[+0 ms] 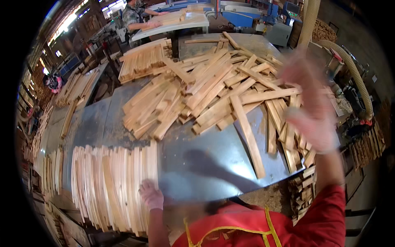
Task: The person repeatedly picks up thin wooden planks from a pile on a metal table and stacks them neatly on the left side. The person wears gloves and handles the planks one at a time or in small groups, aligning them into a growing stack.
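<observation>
At the lower left, a row of pale wooden strips [111, 185] stands packed side by side on the metal table. My left hand [151, 196], in a pale pinkish glove, rests against the row's right end with its fingers extended over the last strips. A large loose pile of wooden strips [210, 88] lies crisscrossed on the table's far half. Over the right side of that pile is my raised right hand [312, 115], badly smeared by motion. Its fingers do not show clearly, and whether it holds anything cannot be made out.
The grey metal table [201, 160] bears sawdust patches. One strip [248, 138] sticks out of the pile toward me. Behind stands a neat stack of strips [142, 61]. A co-worker [133, 18] handles wood at a white table. A ribbed hose [358, 74] hangs at the right.
</observation>
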A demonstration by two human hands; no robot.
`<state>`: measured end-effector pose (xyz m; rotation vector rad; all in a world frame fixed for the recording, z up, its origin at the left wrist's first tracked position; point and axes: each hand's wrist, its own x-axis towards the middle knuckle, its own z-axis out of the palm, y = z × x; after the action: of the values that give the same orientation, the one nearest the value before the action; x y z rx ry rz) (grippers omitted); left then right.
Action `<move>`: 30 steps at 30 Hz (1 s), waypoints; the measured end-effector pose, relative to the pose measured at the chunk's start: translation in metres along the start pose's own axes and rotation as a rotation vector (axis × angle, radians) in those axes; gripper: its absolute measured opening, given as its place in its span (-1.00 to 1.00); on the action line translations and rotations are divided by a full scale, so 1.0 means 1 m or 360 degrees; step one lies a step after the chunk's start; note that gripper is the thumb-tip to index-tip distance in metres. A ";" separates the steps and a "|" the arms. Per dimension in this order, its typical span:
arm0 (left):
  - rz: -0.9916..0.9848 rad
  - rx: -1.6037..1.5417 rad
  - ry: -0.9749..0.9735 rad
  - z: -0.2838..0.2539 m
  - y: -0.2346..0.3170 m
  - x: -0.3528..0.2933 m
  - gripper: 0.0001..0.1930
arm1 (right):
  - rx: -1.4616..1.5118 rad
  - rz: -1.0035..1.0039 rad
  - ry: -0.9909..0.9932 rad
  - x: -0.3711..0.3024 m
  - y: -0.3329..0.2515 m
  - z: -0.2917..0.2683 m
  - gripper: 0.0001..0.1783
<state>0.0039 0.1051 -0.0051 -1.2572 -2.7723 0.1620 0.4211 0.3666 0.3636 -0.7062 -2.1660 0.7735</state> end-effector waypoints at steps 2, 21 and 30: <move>-0.0004 -0.0126 -0.0276 -0.034 0.039 0.003 -0.22 | 0.0343 0.0423 0.0344 -0.042 0.153 0.019 0.01; 0.0178 -0.0797 -0.0694 -0.040 0.275 -0.001 -0.07 | -0.1508 0.1488 0.0047 -0.147 0.427 -0.019 -0.23; 0.0207 -0.0057 0.0002 -0.008 0.072 -0.044 -0.22 | 0.1049 0.1479 0.0902 -0.220 0.319 0.185 -0.07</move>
<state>0.0872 0.1192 -0.0083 -1.4462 -2.7042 0.1216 0.4873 0.3748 -0.0601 -1.3587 -0.9069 1.4326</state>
